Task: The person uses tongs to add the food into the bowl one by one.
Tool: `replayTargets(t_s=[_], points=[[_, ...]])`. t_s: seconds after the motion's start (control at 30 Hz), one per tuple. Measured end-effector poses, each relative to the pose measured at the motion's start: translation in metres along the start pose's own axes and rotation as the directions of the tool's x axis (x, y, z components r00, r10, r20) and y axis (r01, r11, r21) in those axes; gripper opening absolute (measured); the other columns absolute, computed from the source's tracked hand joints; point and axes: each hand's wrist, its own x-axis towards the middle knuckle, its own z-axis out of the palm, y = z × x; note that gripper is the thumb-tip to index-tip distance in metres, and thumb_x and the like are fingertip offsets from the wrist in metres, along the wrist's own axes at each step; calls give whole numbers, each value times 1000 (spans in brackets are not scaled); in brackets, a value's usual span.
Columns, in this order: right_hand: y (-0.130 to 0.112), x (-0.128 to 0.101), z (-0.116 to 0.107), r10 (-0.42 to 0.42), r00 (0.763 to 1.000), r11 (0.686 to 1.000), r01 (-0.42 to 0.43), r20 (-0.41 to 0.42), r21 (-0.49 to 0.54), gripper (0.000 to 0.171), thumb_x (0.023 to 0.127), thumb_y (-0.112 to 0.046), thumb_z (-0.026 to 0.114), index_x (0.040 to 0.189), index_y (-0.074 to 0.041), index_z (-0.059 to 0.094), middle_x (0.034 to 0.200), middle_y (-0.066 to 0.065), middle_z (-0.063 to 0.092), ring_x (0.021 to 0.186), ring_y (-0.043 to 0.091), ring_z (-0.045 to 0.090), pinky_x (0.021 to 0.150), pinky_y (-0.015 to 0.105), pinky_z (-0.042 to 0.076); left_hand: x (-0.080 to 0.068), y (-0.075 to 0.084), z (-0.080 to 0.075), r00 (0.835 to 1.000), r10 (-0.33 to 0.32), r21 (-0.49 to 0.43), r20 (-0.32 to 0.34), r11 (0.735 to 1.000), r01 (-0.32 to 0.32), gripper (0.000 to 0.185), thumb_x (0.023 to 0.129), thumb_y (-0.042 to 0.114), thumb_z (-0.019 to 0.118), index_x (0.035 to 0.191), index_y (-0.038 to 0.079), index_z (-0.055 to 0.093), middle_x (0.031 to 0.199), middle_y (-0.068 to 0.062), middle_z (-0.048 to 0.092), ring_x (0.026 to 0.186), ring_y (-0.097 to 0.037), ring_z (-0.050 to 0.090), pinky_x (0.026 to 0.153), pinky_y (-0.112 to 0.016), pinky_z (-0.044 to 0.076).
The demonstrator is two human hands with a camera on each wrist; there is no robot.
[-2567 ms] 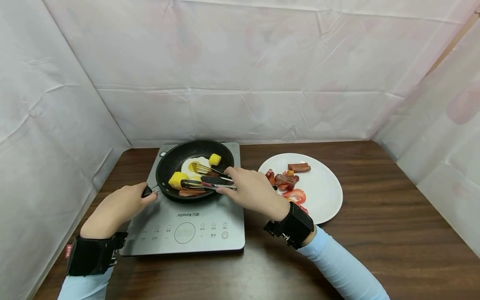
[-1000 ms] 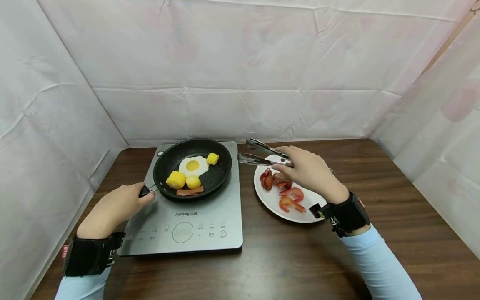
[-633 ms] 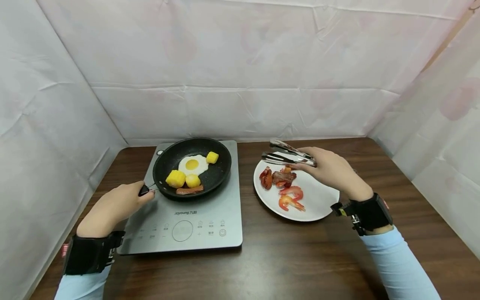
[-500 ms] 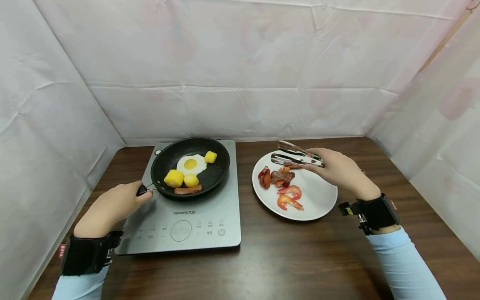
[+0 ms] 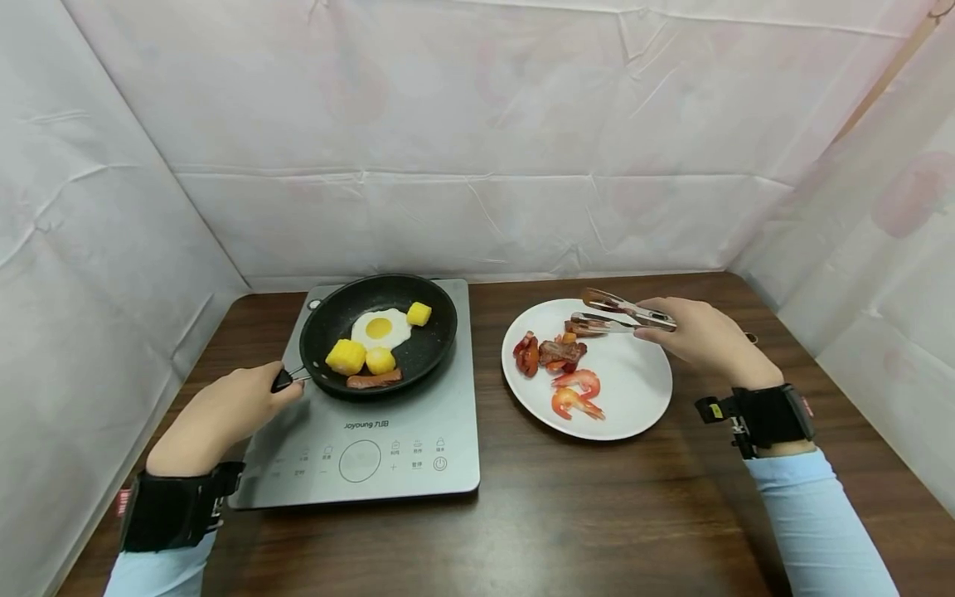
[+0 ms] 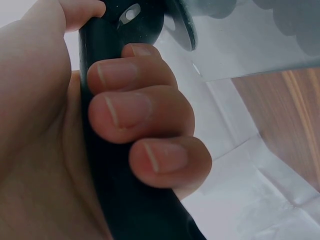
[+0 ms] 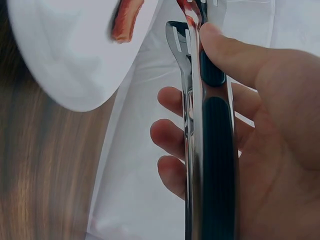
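My left hand (image 5: pixel 227 414) grips the black handle (image 6: pixel 125 210) of a frying pan (image 5: pixel 429 356), its fingers curled round it. In the pan lie a fried egg (image 5: pixel 380 328), yellow corn pieces (image 5: pixel 346 356), a round yellow piece (image 5: pixel 380 360) and a sausage piece (image 5: pixel 373 379). My right hand (image 5: pixel 705 340) holds metal tongs (image 7: pixel 217 150) with dark grips, thumb on one side and fingers on the other. The tongs' ends are apart, with nothing seen between them. They hang over the far right of a white plate (image 5: pixel 634 390), by a sausage piece (image 7: pixel 129 20) they partly cover in the head view.
The pan stands on a grey induction cooker (image 5: pixel 448 431) at the left of the brown wooden table (image 5: pixel 567 522). On the plate lie shrimp (image 5: pixel 578 381), browned meat (image 5: pixel 563 352) and a reddish-brown piece (image 5: pixel 526 355). Pale sheeting (image 5: pixel 477 224) surrounds the table's back and sides.
My right hand has carried the tongs from over the pan rightward to the plate's far right, and a little further right in the last half second. The left hand stays on the handle.
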Motion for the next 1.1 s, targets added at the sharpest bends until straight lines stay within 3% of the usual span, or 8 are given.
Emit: replayTargets(t_s=[0.13,0.33,0.63,0.87,1.1], points=[[4,1,2,-11,1000,1000,11,-11,-22,53,100,-40,63,147,-15,55,145,17,59,133,42,55,101,61,44,-1,1,1,1000,9,16,-10,1000,-9,72,104,45,45,142,-17,44,120,-35,65,94,-38,68,78,-56,53],[6,3,6,-20,1000,998,19,-9,-66,51,99,-36,65,145,-13,57,142,18,61,131,43,55,99,63,45,-2,1,1,1000,13,-2,-14,1000,-13,69,103,43,45,138,-16,46,104,-25,67,78,-26,59,70,-46,50],[15,10,17,-30,999,992,27,-23,-125,50,99,-33,65,144,-12,57,139,22,62,128,45,57,98,64,45,-3,2,0,1000,12,-9,-8,1000,-12,66,103,42,45,135,-15,49,87,-14,62,74,-24,55,65,-40,46],[16,12,21,-29,999,992,26,-19,-120,51,100,-34,64,145,-12,57,139,24,61,128,45,56,98,65,45,-1,1,0,1000,0,13,-4,1000,0,71,104,44,46,140,-18,44,110,-31,68,86,-32,66,73,-53,53],[17,13,23,-30,999,991,26,-27,-133,49,100,-34,64,143,-12,58,138,23,62,127,45,58,97,64,46,0,1,1,1000,1,6,-8,1000,-1,71,103,43,48,140,-18,44,109,-31,67,83,-29,64,69,-49,53]])
